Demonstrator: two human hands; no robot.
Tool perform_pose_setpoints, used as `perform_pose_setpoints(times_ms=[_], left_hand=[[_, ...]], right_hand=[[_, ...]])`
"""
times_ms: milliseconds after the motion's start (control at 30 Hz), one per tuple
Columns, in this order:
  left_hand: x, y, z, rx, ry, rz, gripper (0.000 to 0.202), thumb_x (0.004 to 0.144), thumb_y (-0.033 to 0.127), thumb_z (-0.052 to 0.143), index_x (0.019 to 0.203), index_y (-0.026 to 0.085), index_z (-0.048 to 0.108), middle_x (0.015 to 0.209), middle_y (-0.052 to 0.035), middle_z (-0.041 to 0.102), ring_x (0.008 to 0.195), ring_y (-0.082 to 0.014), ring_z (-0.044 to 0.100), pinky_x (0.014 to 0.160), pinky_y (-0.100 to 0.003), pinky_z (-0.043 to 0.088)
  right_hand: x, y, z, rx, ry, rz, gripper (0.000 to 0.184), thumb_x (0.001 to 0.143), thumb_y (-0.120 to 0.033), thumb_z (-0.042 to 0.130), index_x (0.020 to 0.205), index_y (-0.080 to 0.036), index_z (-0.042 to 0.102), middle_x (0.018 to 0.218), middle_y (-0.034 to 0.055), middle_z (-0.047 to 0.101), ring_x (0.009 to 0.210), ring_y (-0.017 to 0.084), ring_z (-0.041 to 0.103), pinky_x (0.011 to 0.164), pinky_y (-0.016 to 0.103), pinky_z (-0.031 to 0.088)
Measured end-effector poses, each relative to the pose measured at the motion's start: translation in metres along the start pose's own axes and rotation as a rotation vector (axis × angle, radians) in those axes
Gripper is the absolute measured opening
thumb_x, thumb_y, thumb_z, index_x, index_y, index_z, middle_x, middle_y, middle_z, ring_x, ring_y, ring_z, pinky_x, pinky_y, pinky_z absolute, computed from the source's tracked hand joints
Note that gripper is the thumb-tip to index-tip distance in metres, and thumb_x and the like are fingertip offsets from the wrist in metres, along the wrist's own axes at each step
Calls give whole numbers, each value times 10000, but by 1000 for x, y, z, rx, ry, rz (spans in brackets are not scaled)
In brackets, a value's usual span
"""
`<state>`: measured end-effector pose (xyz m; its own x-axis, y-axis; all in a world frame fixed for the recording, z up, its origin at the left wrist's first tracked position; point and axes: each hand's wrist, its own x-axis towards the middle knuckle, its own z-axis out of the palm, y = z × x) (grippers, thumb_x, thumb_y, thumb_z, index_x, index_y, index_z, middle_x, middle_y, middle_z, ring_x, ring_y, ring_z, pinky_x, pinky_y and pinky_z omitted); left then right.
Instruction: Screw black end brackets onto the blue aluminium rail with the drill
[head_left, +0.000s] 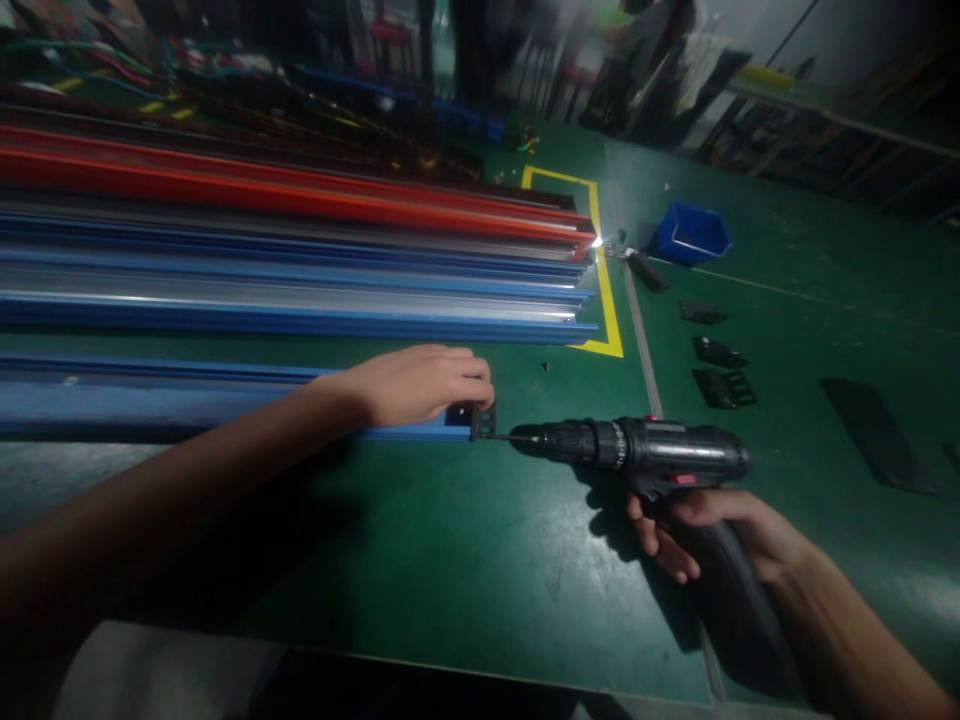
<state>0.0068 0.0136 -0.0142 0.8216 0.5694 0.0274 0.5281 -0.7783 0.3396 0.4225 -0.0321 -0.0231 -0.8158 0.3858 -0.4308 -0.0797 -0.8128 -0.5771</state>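
Note:
My right hand (720, 535) is wrapped round the handle of a black cordless drill (637, 447) that points left. The drill's long thin bit reaches a black end cap (484, 420) at the right end of a blue metal profile (420, 430). Over that same end lies my left hand (431, 385), its fingers curled down on the end cap and holding it against the profile. Its fingertips are partly hidden. Whether the bit sits in a screw is too small to tell.
Beyond the profile lie several blue profiles (300, 290) and red profiles (300, 185), ending near a yellow floor marking (611, 310). To the right are a blue bin (691, 235), loose black end caps (724, 388) and a dark flat piece (874, 430). People stand in the background.

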Motion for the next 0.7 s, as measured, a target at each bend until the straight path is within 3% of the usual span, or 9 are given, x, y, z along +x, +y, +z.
perform_pose_setpoints(times_ms=[700], left_hand=[[0, 4, -1, 24, 22, -13, 352, 972, 14, 444, 1117, 230, 681, 1181, -44, 690, 1063, -199, 604, 897, -312, 429]], right_hand=[[-5, 5, -5, -62, 84, -1, 294, 871, -198, 721, 1118, -55, 789, 813, 88, 753, 607, 101, 679, 639, 213, 592]])
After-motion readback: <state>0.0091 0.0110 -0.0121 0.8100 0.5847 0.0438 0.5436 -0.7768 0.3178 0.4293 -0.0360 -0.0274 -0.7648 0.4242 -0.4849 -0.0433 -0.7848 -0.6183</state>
